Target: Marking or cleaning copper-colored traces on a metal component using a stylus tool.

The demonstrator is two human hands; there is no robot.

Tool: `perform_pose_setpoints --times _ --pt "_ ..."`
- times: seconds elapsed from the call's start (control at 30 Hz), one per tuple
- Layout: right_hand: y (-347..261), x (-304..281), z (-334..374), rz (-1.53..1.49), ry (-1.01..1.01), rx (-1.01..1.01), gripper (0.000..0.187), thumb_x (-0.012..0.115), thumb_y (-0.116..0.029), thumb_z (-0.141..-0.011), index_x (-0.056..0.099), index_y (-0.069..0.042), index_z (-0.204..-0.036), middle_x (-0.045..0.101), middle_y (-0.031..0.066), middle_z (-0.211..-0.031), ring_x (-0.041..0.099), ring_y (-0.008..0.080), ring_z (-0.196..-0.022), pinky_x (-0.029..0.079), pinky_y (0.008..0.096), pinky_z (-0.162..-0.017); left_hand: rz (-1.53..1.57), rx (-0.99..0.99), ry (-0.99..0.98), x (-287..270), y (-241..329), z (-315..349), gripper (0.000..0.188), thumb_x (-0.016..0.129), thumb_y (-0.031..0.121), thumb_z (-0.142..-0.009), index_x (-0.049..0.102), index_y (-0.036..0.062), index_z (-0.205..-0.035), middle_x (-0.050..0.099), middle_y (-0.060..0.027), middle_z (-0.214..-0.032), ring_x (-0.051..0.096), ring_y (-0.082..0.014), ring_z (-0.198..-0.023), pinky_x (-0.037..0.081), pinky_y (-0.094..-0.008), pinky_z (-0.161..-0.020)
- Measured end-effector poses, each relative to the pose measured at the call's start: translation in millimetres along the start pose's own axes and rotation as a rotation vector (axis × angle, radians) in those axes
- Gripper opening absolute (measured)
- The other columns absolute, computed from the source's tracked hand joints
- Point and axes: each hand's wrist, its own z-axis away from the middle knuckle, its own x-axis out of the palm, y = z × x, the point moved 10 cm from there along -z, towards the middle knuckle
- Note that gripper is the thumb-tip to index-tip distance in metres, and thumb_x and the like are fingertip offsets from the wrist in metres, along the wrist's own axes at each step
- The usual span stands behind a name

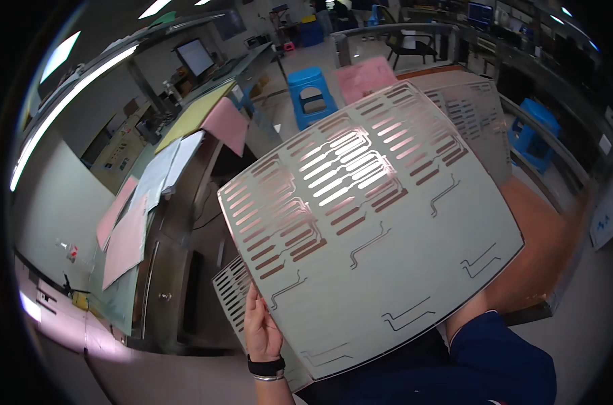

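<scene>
A large pale grey-green circuit board panel with rows of shiny copper pads and traces fills the middle, tilted before me. My left hand, with a black band at the wrist, is closed at its lower left edge, fingers upward. The panel hides my right hand; only a strip of forearm beside the dark blue sleeve shows at its lower right edge. Behind my left hand a second slotted panel sticks out; what supports it is hidden. Another copper-patterned panel shows behind the far right edge.
A brown board surface lies at the right, bordered by a metal rail. Left of me runs a glass-topped bench with pink sheets, white sheets and a yellow sheet. Blue stools stand beyond. A pink sheet lies at the far side.
</scene>
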Motion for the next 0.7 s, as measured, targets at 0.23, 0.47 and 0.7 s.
perform_pose_setpoints --times 0.23,0.47,0.7 --pt "-22.8 -92.2 30.1 0.166 0.242 -0.062 0.033 0.045 -0.022 -0.102 0.046 -0.002 -0.129 0.050 0.0151 -0.133 0.047 0.0227 -0.124 0.040 0.0320 -0.100 0.028 -0.104 0.040 1.4 -30.4 -8.6 0.047 0.041 0.005 -0.099 0.031 0.0040 -0.145 0.041 -0.0131 -0.144 0.045 -0.0241 -0.130 0.038 -0.0395 -0.110" --pt "-42.1 -160.6 61.9 0.271 0.456 -0.128 0.034 0.045 -0.022 -0.102 0.045 -0.001 -0.130 0.049 0.0159 -0.134 0.046 0.0234 -0.125 0.040 0.0326 -0.101 -0.001 -0.181 0.045 15.7 -65.1 -17.8 0.057 0.047 0.006 -0.096 0.023 0.0082 -0.148 0.038 -0.0150 -0.146 0.043 -0.0287 -0.131 0.038 -0.0455 -0.110" --pt "-50.3 -198.9 78.9 0.344 0.608 -0.198 0.035 0.045 -0.022 -0.102 0.044 -0.001 -0.131 0.048 0.0166 -0.135 0.046 0.0241 -0.125 0.040 0.0333 -0.101 0.166 -0.585 -0.247 170.6 -158.4 -9.1 0.063 0.051 -0.004 -0.091 0.023 0.0084 -0.147 0.039 -0.0143 -0.145 0.044 -0.0278 -0.129 0.037 -0.0419 -0.109"
